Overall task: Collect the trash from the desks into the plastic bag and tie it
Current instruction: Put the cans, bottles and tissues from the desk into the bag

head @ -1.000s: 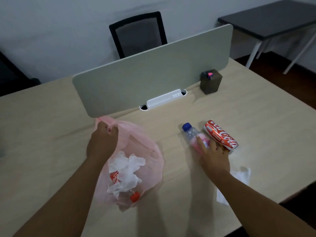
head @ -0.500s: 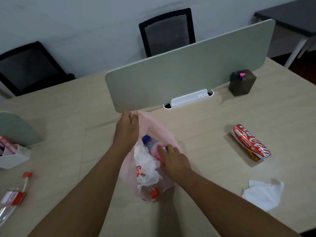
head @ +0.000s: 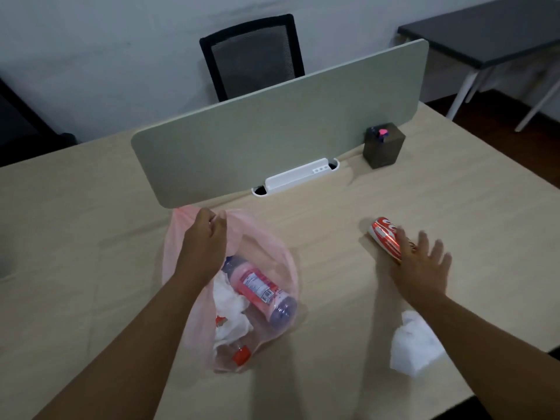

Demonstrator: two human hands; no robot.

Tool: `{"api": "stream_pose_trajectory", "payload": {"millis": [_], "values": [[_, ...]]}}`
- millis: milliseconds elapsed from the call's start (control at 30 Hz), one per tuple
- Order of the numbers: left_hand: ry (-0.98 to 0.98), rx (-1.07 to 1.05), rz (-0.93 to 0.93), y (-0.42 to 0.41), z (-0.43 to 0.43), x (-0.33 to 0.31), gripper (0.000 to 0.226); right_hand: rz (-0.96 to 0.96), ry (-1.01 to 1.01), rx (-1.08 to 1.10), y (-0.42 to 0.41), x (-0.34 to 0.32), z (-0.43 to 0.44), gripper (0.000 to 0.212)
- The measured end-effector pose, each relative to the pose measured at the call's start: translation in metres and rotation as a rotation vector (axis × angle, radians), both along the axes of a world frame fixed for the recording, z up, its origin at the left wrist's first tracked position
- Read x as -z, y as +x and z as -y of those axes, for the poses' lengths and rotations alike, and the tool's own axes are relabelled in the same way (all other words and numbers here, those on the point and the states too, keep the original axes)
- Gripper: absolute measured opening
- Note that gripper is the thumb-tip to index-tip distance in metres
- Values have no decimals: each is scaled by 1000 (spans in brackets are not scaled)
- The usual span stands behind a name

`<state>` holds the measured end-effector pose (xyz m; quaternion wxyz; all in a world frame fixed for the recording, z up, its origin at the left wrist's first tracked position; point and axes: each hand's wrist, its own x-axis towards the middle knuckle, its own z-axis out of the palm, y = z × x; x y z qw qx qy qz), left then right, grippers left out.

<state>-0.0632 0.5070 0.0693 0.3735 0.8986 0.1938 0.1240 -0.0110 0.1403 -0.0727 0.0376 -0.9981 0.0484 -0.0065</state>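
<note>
The left hand (head: 209,234) grips the far rim of the pink plastic bag (head: 263,244), its fingers curled tight round a bunch of the thin film, just in front of the near edge of the green divider (head: 288,125). The bag lies on the pale wooden desk (head: 454,201), left of the middle, with its mouth held up and its body sagging towards the near side. Through the film a plastic bottle (head: 260,287) with a pink label lies slanted, with crumpled white tissues (head: 227,301) beside it on the left and a red bottle cap (head: 241,354) at the near end of the bag.

The right hand (head: 424,265) is well apart from the bag, on the right. Its fingers are straight and spread wide, held over the near end of a red drink can (head: 382,231) that lies on its side. The hand is blurred, so I cannot tell if it touches the can. A crumpled white tissue (head: 413,348) lies on the desk just near of that hand, beside the forearm.

A dark box (head: 384,147) stands at the right end of the divider, and a white socket strip (head: 298,177) sits at its foot. A black chair (head: 253,56) stands beyond it, and a dark table (head: 485,28) at far right
</note>
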Motion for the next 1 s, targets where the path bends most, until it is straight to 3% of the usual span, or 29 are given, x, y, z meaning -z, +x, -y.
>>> {"api": "stream_pose_trajectory", "payload": {"millis": [67, 133, 267, 367, 433, 567, 700, 900, 1000], "values": [[1, 1, -13, 0, 0, 1, 30, -60, 98, -10, -5, -2, 11, 83], [-2, -9, -23, -1, -2, 0, 31, -53, 136, -203, -13, -9, -10, 82], [-29, -59, -12, -2, -7, -7, 31, -95, 303, -594, -47, -26, -100, 73], [-51, -98, 1, -5, -9, -14, 32, -148, 428, -740, -62, -44, -164, 71], [-51, -110, 29, -9, -13, -17, 30, -139, 472, -754, -62, -47, -197, 66], [-35, -122, 29, -17, -18, -22, 26, -179, 536, -573, -52, -32, -227, 64], [-4, -81, -3, -22, -14, -24, 27, -200, 397, -487, -45, -16, -223, 62], [-24, -27, -10, -13, 0, -10, 30, 34, 156, -719, -61, -25, -169, 56], [6, 40, -19, -6, 16, 4, 29, 98, 48, -527, -75, -18, -90, 75]]}}
